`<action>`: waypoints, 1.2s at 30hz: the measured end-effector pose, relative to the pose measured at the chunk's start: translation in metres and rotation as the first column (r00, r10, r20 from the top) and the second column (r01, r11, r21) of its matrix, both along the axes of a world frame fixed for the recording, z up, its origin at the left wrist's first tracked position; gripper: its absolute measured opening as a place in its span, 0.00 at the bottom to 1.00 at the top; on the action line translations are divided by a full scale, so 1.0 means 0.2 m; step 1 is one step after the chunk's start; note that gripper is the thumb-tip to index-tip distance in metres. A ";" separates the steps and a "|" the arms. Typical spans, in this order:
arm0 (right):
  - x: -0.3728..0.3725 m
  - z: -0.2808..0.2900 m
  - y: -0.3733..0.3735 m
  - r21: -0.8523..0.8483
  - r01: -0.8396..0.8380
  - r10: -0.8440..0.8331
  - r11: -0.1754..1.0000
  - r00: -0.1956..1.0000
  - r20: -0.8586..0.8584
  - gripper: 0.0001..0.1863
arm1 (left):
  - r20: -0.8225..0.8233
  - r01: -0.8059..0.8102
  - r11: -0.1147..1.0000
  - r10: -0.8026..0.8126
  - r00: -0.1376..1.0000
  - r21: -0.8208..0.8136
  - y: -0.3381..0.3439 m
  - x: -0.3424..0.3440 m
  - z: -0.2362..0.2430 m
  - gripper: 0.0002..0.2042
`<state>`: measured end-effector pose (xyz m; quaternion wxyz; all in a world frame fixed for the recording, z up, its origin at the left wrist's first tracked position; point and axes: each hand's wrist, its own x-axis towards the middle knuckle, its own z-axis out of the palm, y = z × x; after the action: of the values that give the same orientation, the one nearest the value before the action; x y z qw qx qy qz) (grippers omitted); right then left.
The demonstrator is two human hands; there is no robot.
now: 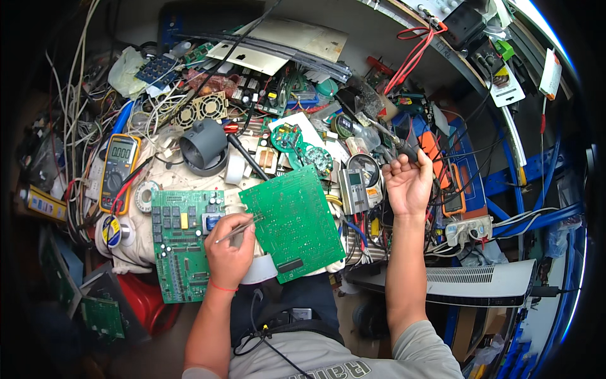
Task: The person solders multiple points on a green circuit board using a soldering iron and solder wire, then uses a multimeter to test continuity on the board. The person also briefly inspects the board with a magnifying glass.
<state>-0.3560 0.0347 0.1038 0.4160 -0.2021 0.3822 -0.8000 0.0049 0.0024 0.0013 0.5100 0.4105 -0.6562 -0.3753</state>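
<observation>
My left hand is closed on metal tweezers, held over the left edge of a green circuit board that lies solder side up. A second green board, populated with relays and chips, lies to its left, partly behind my hand. A white roll sits beside my left hand. My right hand is raised at the right, fingers curled round the dark handle of a slender tool, which looks like a soldering iron, among cluttered tools and cables.
A yellow multimeter, solder spools and a grey cylinder sit at left. Piled electronics and wires fill the back. An orange meter, blue rails and a white slatted housing stand at right. A red stool is below.
</observation>
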 end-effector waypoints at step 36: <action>0.91 -0.51 0.44 0.101 0.090 0.075 0.991 0.256 -0.964 0.19 | 0.036 0.000 0.997 0.002 0.999 -0.075 -0.01 -0.02 0.01 0.07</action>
<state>-0.1746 0.1222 0.0009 0.1051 -0.6175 0.6107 -0.4844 0.0017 0.0003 0.0037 0.5134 0.3980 -0.6787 -0.3426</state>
